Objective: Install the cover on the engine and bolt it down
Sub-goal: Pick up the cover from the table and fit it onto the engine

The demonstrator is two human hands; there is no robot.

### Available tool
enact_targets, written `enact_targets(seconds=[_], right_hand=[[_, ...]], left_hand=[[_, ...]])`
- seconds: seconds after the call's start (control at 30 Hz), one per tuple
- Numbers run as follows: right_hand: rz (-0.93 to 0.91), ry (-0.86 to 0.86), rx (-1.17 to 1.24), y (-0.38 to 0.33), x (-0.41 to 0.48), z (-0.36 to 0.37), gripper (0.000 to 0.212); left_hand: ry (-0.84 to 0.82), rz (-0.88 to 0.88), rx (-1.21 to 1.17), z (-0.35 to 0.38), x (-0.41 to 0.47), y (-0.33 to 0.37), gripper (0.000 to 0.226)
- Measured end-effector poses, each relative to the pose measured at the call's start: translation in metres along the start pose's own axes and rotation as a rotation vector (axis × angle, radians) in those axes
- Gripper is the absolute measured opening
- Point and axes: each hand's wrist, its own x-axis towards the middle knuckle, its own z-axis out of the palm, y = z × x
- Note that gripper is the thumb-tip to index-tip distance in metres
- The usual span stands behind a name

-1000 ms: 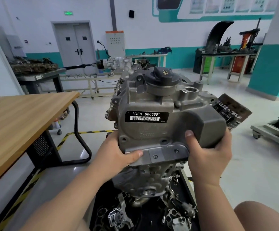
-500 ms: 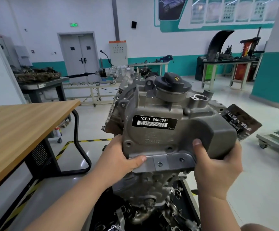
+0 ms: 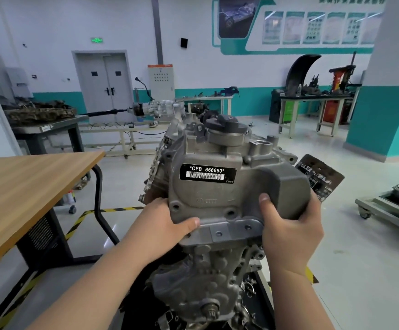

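Both hands clasp the grey cast cover (image 3: 220,186) against the upper front of the engine (image 3: 201,277). The left hand (image 3: 162,227) wraps the cover's lower left corner, its thumb lying across the bottom flange and its fingers hidden behind the casting. The right hand (image 3: 291,232) cups the boxy bulge at the cover's lower right, thumb pressed upright on the front face and fingers curled round the far side. The cover stands nearly upright, facing the camera; whether it is fully seated against the engine cannot be told. Several bolt holes along its lower edge look empty. On its face sits a black label (image 3: 207,173) reading "*CFB 666660*" with a barcode beneath, and a dark round filler cap (image 3: 227,125) crowns its top. Below the hands the engine block drops down to a crank stub (image 3: 211,308), with loose metal parts lying on the dark tray (image 3: 266,291) at its base. A wooden table (image 3: 27,186) stands to the left, its near right corner well apart from the engine, and black-and-yellow tape (image 3: 112,210) marks the floor behind.
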Motion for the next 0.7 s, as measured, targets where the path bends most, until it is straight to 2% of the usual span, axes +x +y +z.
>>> enact_targets(seconds=[0.07,0.13,0.2,0.23,0.27,0.37,0.43,0.5,0.57,0.63,0.7], right_hand=[[0.004,-0.001,-0.003,0.0,0.0,0.0,0.066],[0.007,-0.011,-0.006,-0.002,-0.001,0.0,0.065],[0.001,-0.026,0.003,-0.004,-0.001,-0.001,0.065],[-0.001,-0.035,0.01,-0.003,-0.001,-0.001,0.065],[0.0,-0.045,0.014,-0.003,-0.001,-0.001,0.066],[-0.026,-0.071,0.009,-0.004,-0.001,-0.003,0.065],[-0.04,-0.1,-0.008,-0.005,0.001,-0.005,0.063],[-0.043,-0.136,-0.035,-0.006,0.004,-0.007,0.06],[-0.055,-0.165,-0.063,-0.008,0.006,-0.009,0.06],[-0.077,-0.166,-0.072,-0.006,0.007,-0.009,0.061],[-0.088,-0.16,-0.071,-0.003,0.007,-0.009,0.064]], left_hand=[[0.105,-0.02,-0.014,0.005,-0.006,0.002,0.025],[0.269,-0.09,-0.159,0.016,-0.023,-0.002,0.036],[0.401,-0.183,-0.262,0.032,-0.049,-0.016,0.032],[0.389,-0.241,-0.248,0.04,-0.062,-0.024,0.029],[0.306,-0.29,-0.225,0.047,-0.073,-0.033,0.029],[-0.101,-0.314,-0.224,0.061,-0.083,-0.046,0.044],[-0.228,-0.417,-0.285,0.069,-0.076,-0.037,0.053],[-0.228,-0.493,-0.385,0.075,-0.067,-0.024,0.084],[-0.147,-0.448,-0.639,0.084,-0.06,-0.02,0.114],[-0.099,-0.394,-0.74,0.09,-0.052,-0.02,0.12],[-0.025,-0.346,-0.62,0.092,-0.051,-0.02,0.111]])
